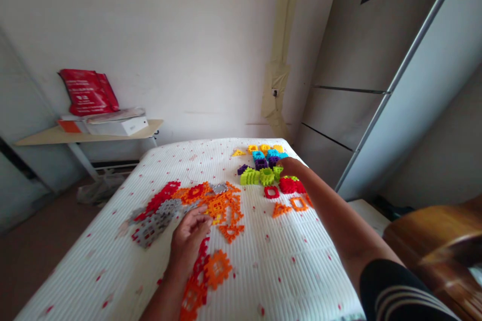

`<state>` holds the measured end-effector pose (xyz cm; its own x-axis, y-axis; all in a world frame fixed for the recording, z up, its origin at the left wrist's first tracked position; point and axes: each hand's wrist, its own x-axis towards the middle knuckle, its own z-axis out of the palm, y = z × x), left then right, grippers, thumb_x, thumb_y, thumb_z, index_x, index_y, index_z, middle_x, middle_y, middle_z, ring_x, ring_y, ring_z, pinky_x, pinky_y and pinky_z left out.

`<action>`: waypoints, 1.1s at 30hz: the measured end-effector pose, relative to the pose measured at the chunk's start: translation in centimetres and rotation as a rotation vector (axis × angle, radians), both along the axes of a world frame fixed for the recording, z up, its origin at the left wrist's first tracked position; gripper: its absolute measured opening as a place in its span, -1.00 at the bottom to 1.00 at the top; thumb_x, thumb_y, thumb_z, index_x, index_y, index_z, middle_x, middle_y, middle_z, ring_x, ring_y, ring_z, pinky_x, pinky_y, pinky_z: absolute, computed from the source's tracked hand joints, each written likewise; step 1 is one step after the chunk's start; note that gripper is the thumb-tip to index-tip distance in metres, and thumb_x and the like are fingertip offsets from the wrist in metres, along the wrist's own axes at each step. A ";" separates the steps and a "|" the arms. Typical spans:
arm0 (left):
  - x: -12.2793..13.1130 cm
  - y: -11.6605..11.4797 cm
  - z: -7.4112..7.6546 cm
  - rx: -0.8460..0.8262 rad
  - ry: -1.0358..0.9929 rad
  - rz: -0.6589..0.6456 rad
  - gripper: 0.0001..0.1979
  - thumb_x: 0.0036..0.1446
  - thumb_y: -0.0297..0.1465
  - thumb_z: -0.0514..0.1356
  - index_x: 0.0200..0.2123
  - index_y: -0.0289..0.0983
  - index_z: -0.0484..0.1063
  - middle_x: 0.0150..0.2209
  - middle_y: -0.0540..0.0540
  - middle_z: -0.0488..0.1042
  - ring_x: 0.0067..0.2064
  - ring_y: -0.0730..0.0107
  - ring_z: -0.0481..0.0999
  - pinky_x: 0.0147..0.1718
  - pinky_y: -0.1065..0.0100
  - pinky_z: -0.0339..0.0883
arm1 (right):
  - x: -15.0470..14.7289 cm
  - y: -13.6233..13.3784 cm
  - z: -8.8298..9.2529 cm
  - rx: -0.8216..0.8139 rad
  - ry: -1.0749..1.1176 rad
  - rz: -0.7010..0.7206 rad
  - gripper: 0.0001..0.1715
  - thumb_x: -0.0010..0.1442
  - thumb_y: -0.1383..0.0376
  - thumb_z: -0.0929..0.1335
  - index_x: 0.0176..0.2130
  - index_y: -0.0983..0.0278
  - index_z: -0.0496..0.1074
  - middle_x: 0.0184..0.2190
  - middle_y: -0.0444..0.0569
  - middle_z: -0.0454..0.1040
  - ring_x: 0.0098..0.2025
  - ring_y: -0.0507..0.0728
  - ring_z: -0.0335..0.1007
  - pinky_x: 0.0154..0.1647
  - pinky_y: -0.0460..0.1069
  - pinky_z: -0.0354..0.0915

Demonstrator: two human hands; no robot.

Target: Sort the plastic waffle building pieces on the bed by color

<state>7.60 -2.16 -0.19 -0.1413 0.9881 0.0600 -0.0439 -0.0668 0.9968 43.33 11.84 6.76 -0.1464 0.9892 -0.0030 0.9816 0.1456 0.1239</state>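
My left hand (191, 223) hovers by the loose pile, fingers loosely curved and apart from the thumb, with nothing visible in them. Right beside its fingertips are orange plastic interlocking tiles (216, 205). Grey tiles (156, 223) and red tiles (161, 198) lie to its left. An orange square tile (218, 268) is nearer to me. My right hand (289, 166) reaches to the sorted groups at the far right, next to a lime-green tile (277, 172). Its fingers are mostly hidden. Around it are lime-green stacks (250, 177), purple tiles (260, 164) and a red stack (290, 185).
Blue tiles (258, 155) and yellow tiles (265, 148) stand farther back on the white quilted cover (271, 266). An orange triangle tile (281, 209) lies under my right forearm. A side table (48, 136) with a red bag (88, 93) is at left; a fridge (350, 60) stands at right.
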 end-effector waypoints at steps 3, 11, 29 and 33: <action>0.1 -0.2 0.1 0.003 -0.013 -0.015 -0.55 -0.17 -0.28 0.29 -0.14 -0.30 0.41 -0.43 -0.02 0.49 -0.43 0.41 0.44 -0.42 0.42 0.34 | -0.3 -0.1 0.2 -0.037 -0.005 -0.030 -0.42 -0.16 0.26 0.48 -0.07 0.11 0.46 -0.18 -0.08 0.52 -0.16 0.18 0.43 -0.21 -0.05 0.30; -0.7 0.0 0.2 0.065 -0.054 0.187 -0.67 -0.14 -0.26 0.27 -0.27 -0.30 0.44 -0.46 0.00 0.47 -0.51 0.49 0.37 -0.48 0.44 0.27 | -1.1 -1.0 2.2 -0.014 0.003 -0.056 -0.43 -0.08 0.30 0.43 -0.02 0.22 0.43 -0.16 0.02 0.51 -0.13 0.21 0.42 -0.23 -0.04 0.30; 0.9 0.4 1.6 0.058 1.412 0.081 -0.59 -0.13 -0.12 0.23 -0.28 -0.30 0.49 -0.25 -0.31 0.49 -0.12 -0.05 0.40 -0.23 0.13 0.22 | -14.2 -14.3 -6.6 0.337 0.263 0.757 -0.71 0.24 0.35 0.19 -0.49 0.28 0.32 -0.56 -0.10 0.35 -0.54 0.00 0.20 -0.50 -0.07 0.05; 1.4 0.9 1.7 -0.001 1.500 0.078 -0.57 -0.07 -0.10 0.17 -0.24 -0.32 0.47 -0.23 -0.33 0.49 -0.11 -0.03 0.42 -0.23 0.16 0.23 | -14.6 -14.7 -7.4 0.354 0.261 0.789 -0.68 0.26 0.35 0.17 -0.50 0.29 0.29 -0.54 -0.11 0.32 -0.57 -0.02 0.14 -0.53 -0.07 0.03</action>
<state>8.97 -1.23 1.54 -0.0014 0.9813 0.1924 0.9936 -0.0204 0.1112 28.71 -2.84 -0.68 -0.7361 0.5377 0.4112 0.6158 0.7842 0.0770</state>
